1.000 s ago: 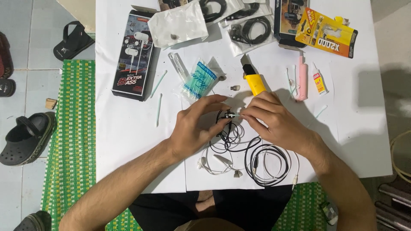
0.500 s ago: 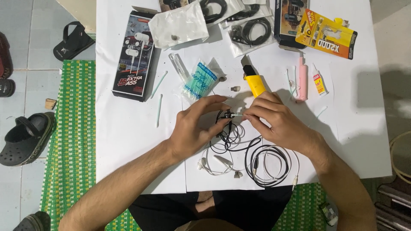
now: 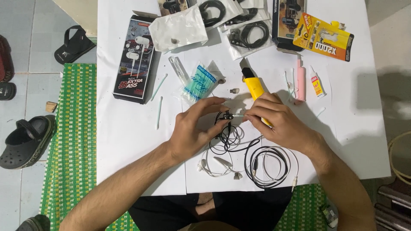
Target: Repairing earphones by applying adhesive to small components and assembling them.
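Head view, looking straight down on a white table (image 3: 128,141). Left hand (image 3: 195,130) and right hand (image 3: 280,124) meeting at the centre, fingertips of both pinched shut on a small black earbud (image 3: 228,116). Black cable (image 3: 227,137) trailing down from it in loose loops toward the table's near edge. Yellow utility knife (image 3: 253,85) tucked partly under the right hand. White earphones (image 3: 218,164) lying just below the left. Pink tube (image 3: 301,81) off to the right, well apart.
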